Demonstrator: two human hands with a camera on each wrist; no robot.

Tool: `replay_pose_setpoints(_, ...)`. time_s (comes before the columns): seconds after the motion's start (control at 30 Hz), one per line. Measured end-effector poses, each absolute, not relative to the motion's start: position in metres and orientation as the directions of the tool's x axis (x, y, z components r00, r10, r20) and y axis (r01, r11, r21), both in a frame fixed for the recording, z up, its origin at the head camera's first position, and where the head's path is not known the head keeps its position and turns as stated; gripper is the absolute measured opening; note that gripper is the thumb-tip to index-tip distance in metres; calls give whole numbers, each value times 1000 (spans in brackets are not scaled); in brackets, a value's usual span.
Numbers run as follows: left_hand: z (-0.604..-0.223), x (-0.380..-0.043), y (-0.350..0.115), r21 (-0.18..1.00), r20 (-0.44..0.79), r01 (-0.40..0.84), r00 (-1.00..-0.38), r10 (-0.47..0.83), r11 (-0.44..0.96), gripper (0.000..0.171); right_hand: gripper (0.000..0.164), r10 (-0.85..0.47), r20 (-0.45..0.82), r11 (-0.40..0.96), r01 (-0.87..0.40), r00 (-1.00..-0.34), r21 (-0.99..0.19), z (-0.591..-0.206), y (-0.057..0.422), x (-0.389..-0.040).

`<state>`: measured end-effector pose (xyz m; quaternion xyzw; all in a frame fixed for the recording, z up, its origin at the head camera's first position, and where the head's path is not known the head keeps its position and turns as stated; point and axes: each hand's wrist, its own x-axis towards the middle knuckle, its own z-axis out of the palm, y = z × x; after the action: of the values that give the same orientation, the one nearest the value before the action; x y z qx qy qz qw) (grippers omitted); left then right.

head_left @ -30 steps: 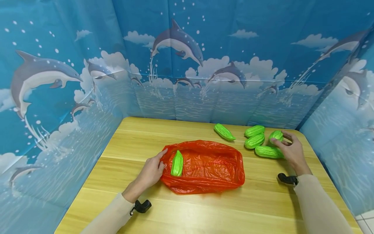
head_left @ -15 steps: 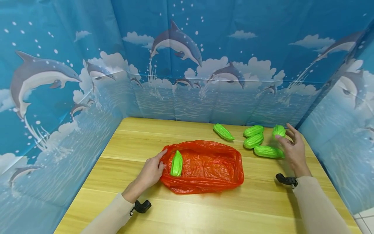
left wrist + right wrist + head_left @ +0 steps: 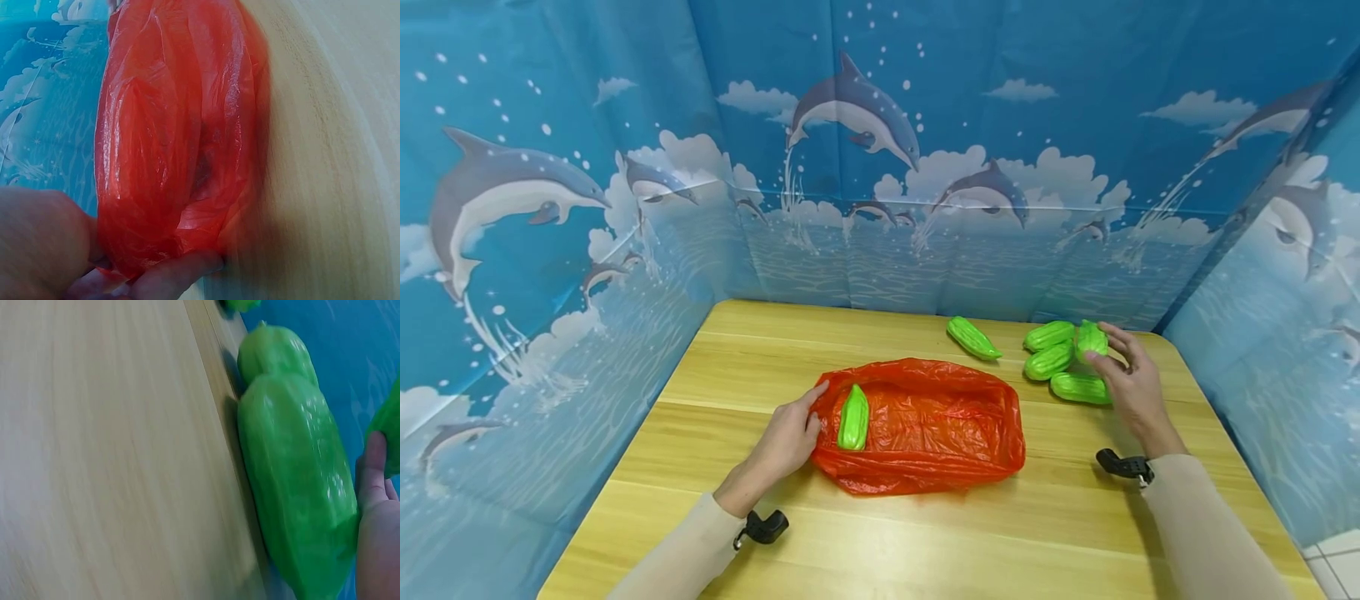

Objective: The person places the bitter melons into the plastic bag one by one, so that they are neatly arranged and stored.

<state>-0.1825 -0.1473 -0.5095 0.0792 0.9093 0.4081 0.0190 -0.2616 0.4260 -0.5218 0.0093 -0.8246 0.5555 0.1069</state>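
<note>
My left hand (image 3: 781, 442) pinches the left rim of an open red plastic bag (image 3: 917, 471), fingers and thumb at its edge in the left wrist view. One bright green ribbed bitter melon (image 3: 853, 419) lies inside, by that hand. At the right rear of the table, my right hand (image 3: 1133, 387) holds another bitter melon (image 3: 1091, 340) upright between thumb and fingers. Close beside it lie a pair of bitter melons (image 3: 1049, 336) and a longer bitter melon (image 3: 1078, 387), partly behind the hand. The right wrist view shows a large bitter melon (image 3: 294, 469) near the thumb.
A separate bitter melon (image 3: 973, 337) lies at the back edge, behind the bag. The wooden table (image 3: 880, 542) is enclosed on the left, back and right by a blue dolphin-print curtain (image 3: 880, 250). Black wrist cameras hang from both sleeves.
My right hand first shifted right and back with the bitter melon, then came left with it, beside the pair. My left hand and the bag have stayed in place.
</note>
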Motion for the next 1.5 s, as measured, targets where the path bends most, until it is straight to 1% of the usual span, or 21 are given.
replay_pose_setpoints(0.2,-510,-184,-148,748,17,119,-987,161,653,67,72,49,176,367,-146,-983,-919,-517,416,-257)
replay_pose_setpoints(0.37,-509,-185,-147,739,9,115,-987,160,664,66,72,31,206,354,-183,-978,-917,-511,408,-255)
replay_pose_setpoints(0.57,-508,-184,-147,731,27,135,-985,169,669,67,68,17,242,338,-222,-970,-915,-506,396,-252)
replay_pose_setpoints(0.63,-508,-184,-147,732,35,144,-984,174,666,66,65,13,248,289,-234,-969,-928,-506,392,-252)
replay_pose_setpoints(0.77,-508,-185,-146,722,34,149,-983,181,676,61,61,13,275,271,-262,-961,-926,-504,383,-250)
replay_pose_setpoints(0.9,-509,-185,-146,700,37,151,-984,176,698,58,59,7,303,318,-286,-953,-904,-502,376,-248)
replay_pose_setpoints(1.07,-508,-185,-146,694,31,146,-984,174,705,58,56,-5,341,349,-321,-940,-881,-498,369,-246)
replay_pose_setpoints(1.27,-508,-184,-147,694,29,146,-984,176,705,62,52,-13,354,320,-339,-935,-885,-493,359,-242)
replay_pose_setpoints(1.5,-508,-183,-146,711,56,169,-981,185,683,65,49,-19,359,299,-348,-933,-888,-484,347,-236)
